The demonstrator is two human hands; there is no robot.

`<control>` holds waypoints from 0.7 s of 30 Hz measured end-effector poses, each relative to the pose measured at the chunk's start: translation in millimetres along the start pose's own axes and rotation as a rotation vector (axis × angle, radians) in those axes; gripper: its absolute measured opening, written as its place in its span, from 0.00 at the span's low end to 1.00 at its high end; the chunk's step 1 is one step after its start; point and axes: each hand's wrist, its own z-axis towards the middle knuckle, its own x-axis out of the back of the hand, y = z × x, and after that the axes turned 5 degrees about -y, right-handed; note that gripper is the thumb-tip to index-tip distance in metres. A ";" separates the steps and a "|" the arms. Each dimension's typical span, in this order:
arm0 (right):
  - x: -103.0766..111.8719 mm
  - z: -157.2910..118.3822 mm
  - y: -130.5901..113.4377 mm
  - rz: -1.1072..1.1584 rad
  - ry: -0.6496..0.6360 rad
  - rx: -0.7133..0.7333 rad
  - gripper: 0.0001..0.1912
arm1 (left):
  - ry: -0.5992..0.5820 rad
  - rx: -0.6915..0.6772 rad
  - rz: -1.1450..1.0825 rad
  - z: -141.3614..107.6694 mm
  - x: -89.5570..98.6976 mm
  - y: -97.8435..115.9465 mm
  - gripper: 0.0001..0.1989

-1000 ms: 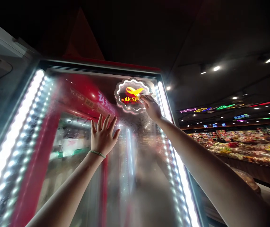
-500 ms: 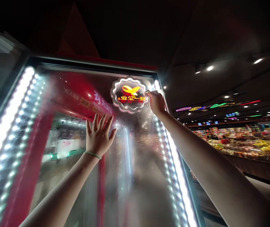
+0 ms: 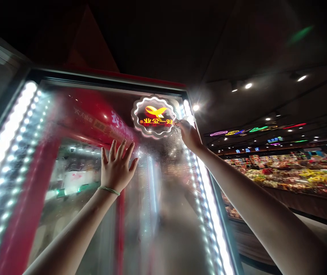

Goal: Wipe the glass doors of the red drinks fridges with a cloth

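My left hand (image 3: 116, 168) lies against a fogged glass door (image 3: 171, 214) with its fingers spread, a thin green band (image 3: 109, 190) around the wrist. My right hand (image 3: 189, 134) is closed at the door's upper right, beside a scallop-edged lit sign (image 3: 154, 117) with a yellow ribbon-like mark and mirrored characters. A bit of white cloth (image 3: 191, 119), perhaps tissue, shows over its knuckles; the fingers hide most of it. Droplets cover the glass below the sign.
Bright LED strips (image 3: 10, 133) run down both sides of the door inside its dark frame (image 3: 108, 82). Red panels with white lettering show in the glass. To the right, stands of colourful goods (image 3: 292, 175) sit under ceiling spotlights and neon signs.
My right hand has moved slightly down along the sign's right edge. The view has shifted a little, so the door sits farther left. My left hand stays flat on the glass.
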 end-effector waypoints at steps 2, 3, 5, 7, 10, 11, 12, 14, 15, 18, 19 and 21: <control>-3.4 -3.5 -1.8 -0.028 0.018 -0.035 0.25 | -0.004 -0.001 0.005 0.0 0.1 0.3 0.29; -6.0 -4.0 -3.5 -0.037 0.046 -0.082 0.25 | -0.007 -0.001 0.008 -0.1 0.3 0.4 0.29; -11.3 -4.5 -7.9 -0.029 0.103 -0.171 0.25 | -0.013 0.002 0.015 0.0 0.7 0.6 0.29; -13.9 -6.3 -12.0 0.001 0.120 -0.177 0.26 | -0.019 0.004 0.021 0.0 1.3 0.5 0.29; -10.5 -11.7 -14.1 0.015 0.069 -0.075 0.27 | -0.024 -0.002 0.029 0.0 2.1 0.0 0.29; -8.6 -13.1 -14.2 0.004 0.067 -0.075 0.27 | -0.025 -0.005 0.032 0.0 2.3 -0.1 0.29; -7.1 -13.9 -14.4 -0.008 0.079 -0.098 0.27 | -0.023 -0.007 0.036 -0.1 2.5 -0.1 0.29; -5.7 -14.5 -16.0 -0.022 0.120 -0.162 0.26 | -0.017 -0.008 0.041 -0.1 2.8 0.0 0.29; -5.8 -15.0 -17.4 -0.020 0.131 -0.176 0.26 | -0.013 -0.008 0.040 -0.2 3.0 0.2 0.29; -6.2 -19.1 -22.0 -0.006 0.090 -0.112 0.27 | -0.010 -0.007 0.027 -0.3 3.1 0.5 0.29; -5.9 -21.1 -23.1 -0.007 0.077 -0.094 0.27 | -0.010 -0.008 0.022 -0.3 3.0 0.5 0.29; -4.8 -24.6 -24.4 -0.018 0.084 -0.115 0.27 | -0.006 -0.011 0.021 -0.5 2.6 0.4 0.29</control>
